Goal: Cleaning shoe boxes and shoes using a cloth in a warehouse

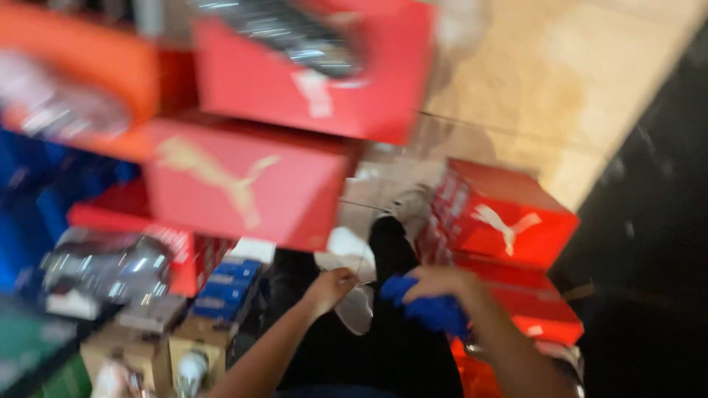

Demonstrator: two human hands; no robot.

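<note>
Blurred view down onto a stock area, listed left to right from the stack of red shoeboxes [243, 184] that is leaning in at the upper left. Left of that stack: an orange box [81, 81] and a silvery wrapped item [103, 269], both smeared by motion. Below the stack: blue cartons [228, 287] sitting on brown cardboard boxes [147, 346]. Right of and below the stack: the left hand [332, 287], fingers closing around a thin edge of a pale shoe [354, 302]; whether it is truly gripping or only touching cannot be told through the blur. Further right of the stack: the right hand [442, 284], curling over and grasping a blue cloth [431, 309], which is bunching just beside the shoe. Far right of the stack: a second pile of red boxes [509, 221] standing on a tan floor [575, 81], touching the right forearm's side. Progress, as a judgement: the shoe is out of any box and held between both hands with the cloth at it; it is not yet boxed, and no open box is showing near the hands.
</note>
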